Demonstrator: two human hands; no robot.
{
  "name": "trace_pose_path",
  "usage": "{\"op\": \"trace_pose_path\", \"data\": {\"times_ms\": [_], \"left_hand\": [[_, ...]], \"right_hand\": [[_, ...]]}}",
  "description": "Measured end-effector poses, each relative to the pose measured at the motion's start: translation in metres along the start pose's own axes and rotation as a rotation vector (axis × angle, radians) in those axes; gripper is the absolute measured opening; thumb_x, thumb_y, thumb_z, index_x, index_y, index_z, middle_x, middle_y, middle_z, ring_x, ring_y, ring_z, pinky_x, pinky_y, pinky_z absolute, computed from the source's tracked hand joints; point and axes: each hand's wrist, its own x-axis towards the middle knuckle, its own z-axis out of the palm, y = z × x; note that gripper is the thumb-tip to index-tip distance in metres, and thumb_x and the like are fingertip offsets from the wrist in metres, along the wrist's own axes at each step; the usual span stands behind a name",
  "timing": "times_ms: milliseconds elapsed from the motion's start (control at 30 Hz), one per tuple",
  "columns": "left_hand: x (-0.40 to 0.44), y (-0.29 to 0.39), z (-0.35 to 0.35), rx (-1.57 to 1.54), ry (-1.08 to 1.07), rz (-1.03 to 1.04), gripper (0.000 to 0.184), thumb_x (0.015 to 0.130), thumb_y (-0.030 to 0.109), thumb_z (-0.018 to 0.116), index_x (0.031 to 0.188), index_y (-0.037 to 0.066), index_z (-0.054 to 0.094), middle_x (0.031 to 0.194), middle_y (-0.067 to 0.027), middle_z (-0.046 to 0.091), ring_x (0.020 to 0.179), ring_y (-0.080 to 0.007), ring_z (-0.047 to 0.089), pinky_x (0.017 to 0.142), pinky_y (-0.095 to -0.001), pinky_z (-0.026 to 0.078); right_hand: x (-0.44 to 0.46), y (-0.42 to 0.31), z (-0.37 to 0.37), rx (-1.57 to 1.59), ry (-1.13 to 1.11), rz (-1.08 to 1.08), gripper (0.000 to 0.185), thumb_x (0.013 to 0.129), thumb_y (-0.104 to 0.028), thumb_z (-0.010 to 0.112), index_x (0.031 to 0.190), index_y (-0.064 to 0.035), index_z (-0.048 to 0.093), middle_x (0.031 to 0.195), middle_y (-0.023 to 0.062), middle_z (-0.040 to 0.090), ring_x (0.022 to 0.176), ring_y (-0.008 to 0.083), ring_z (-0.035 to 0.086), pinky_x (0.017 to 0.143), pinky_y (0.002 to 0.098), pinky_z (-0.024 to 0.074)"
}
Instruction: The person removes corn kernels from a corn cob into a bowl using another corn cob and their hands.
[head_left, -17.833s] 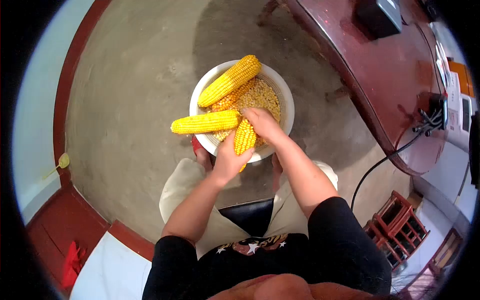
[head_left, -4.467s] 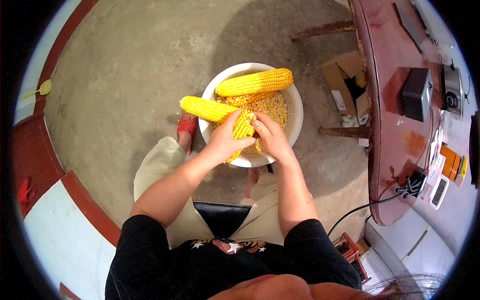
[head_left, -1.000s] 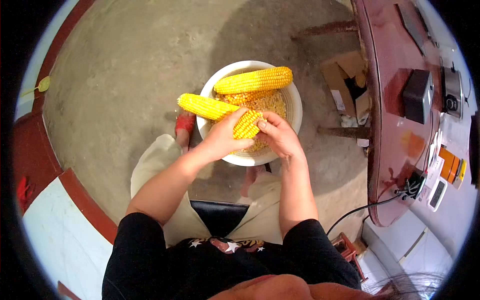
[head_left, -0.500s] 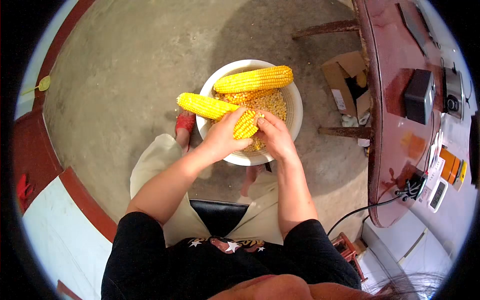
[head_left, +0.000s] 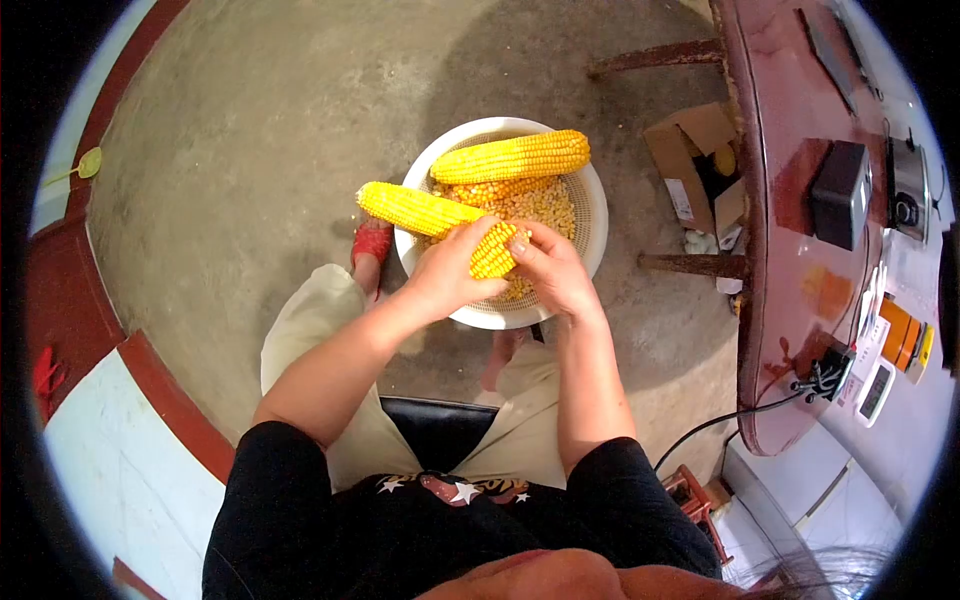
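Floor (head_left: pixel 250 150): grey, beneath white basket (head_left: pixel 598 215).
First cob (head_left: pixel 510 158): along far rim.
Second cob (head_left: pixel 412 207): across left rim.
My left hand (head_left: pixel 448 272): grasping third cob (head_left: pixel 492 253) above basket.
My right hand (head_left: pixel 556 272): pinching its end.

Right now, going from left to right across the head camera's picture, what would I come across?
Bright red cloth-like item → red slipper → white round perforated basket → brown cardboard box → black box-shaped object → silver appliance with a dark knob.
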Motion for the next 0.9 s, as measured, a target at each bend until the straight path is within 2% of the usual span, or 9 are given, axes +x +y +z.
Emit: {"op": "trace_pose_path", "data": {"times_ms": [67, 167, 267, 367, 467, 567, 633, 833, 900], "left_hand": [[0.002, -0.001, 0.001, -0.037, 0.021, 0.033, 0.078, 0.067, 0.029, 0.071, 0.132, 0.004, 0.036, 0.116, -0.0230, 0.051, 0.106, -0.0382, 0.052, 0.090, -0.0409, 0.043], [0.001, 0.002, -0.002, 0.039, 0.048, 0.058, 0.077, 0.067, 0.027, 0.072, 0.131, 0.005, 0.036, 0.114, -0.0217, 0.051, 0.103, -0.0381, 0.053, 0.088, -0.0421, 0.044], [0.000, 0.019, -0.007, 0.187, -0.045, -0.083, 0.077, 0.067, 0.026, 0.073, 0.130, 0.004, 0.035, 0.113, -0.0195, 0.052, 0.103, -0.0368, 0.054, 0.086, -0.0419, 0.046], [-0.003, 0.021, -0.005, 0.318, -0.073, -0.074, 0.078, 0.068, 0.027, 0.072, 0.131, 0.004, 0.033, 0.109, -0.0186, 0.052, 0.098, -0.0374, 0.055, 0.082, -0.0433, 0.047], [-0.004, 0.015, -0.003, 0.274, -0.015, -0.013, 0.076, 0.068, 0.027, 0.072, 0.131, 0.004, 0.034, 0.106, -0.0185, 0.052, 0.096, -0.0369, 0.056, 0.081, -0.0435, 0.048], [-0.001, 0.016, -0.005, 0.189, -0.065, -0.062, 0.075, 0.069, 0.028, 0.071, 0.130, 0.003, 0.035, 0.112, -0.0200, 0.052, 0.100, -0.0374, 0.055, 0.085, -0.0426, 0.046], [0.001, 0.012, -0.005, 0.092, 0.005, -0.050, 0.075, 0.069, 0.028, 0.071, 0.130, 0.001, 0.036, 0.118, -0.0218, 0.050, 0.107, -0.0372, 0.053, 0.090, -0.0411, 0.044], [0.002, 0.013, -0.007, 0.156, -0.055, -0.094, 0.075, 0.069, 0.028, 0.070, 0.130, 0.001, 0.036, 0.121, -0.0230, 0.049, 0.111, -0.0364, 0.050, 0.092, -0.0404, 0.042], [0.000, 0.015, -0.003, 0.173, -0.063, -0.085, 0.075, 0.070, 0.028, 0.070, 0.130, 0.001, 0.035, 0.120, -0.0229, 0.050, 0.110, -0.0366, 0.050, 0.092, -0.0405, 0.042]], "right_hand": [[-0.004, -0.008, 0.005, 0.135, -0.005, 0.011, 0.042, 0.086, -0.017, 0.062, 0.122, 0.0015, 0.050, 0.104, 0.0069, 0.058, 0.089, 0.0129, 0.057, 0.077, 0.0269, 0.0475], [-0.004, -0.010, 0.007, 0.132, -0.034, -0.003, 0.043, 0.087, -0.019, 0.060, 0.123, 0.0010, 0.048, 0.104, 0.0056, 0.058, 0.089, 0.0129, 0.056, 0.076, 0.0268, 0.0476], [-0.001, -0.003, 0.005, 0.202, -0.017, 0.012, 0.041, 0.088, -0.023, 0.059, 0.119, 0.0009, 0.051, 0.102, 0.0057, 0.058, 0.088, 0.0121, 0.055, 0.075, 0.0258, 0.0467], [0.011, 0.021, 0.003, -0.007, 0.123, 0.023, 0.039, 0.088, -0.026, 0.059, 0.115, 0.0011, 0.054, 0.102, 0.0064, 0.059, 0.089, 0.0114, 0.054, 0.076, 0.0254, 0.0454], [0.010, 0.022, 0.004, 0.035, 0.100, -0.063, 0.036, 0.088, -0.026, 0.059, 0.111, 0.0014, 0.056, 0.101, 0.0065, 0.059, 0.089, 0.0108, 0.053, 0.076, 0.0245, 0.0441], [0.005, 0.015, 0.004, 0.062, 0.076, -0.059, 0.037, 0.089, -0.023, 0.058, 0.115, 0.0024, 0.054, 0.102, 0.0066, 0.058, 0.091, 0.0122, 0.053, 0.079, 0.0254, 0.0439], [0.004, 0.011, 0.006, 0.098, 0.072, -0.050, 0.038, 0.089, -0.022, 0.057, 0.117, 0.0031, 0.053, 0.103, 0.0068, 0.058, 0.092, 0.0130, 0.053, 0.080, 0.0258, 0.0440], [0.003, 0.002, 0.014, 0.207, 0.046, 0.005, 0.037, 0.087, -0.017, 0.059, 0.117, 0.0040, 0.052, 0.104, 0.0085, 0.058, 0.094, 0.0147, 0.054, 0.082, 0.0268, 0.0439], [0.007, 0.010, 0.015, -0.055, 0.140, -0.058, 0.036, 0.086, -0.015, 0.060, 0.116, 0.0036, 0.052, 0.102, 0.0089, 0.058, 0.093, 0.0140, 0.054, 0.083, 0.0263, 0.0438]]}}
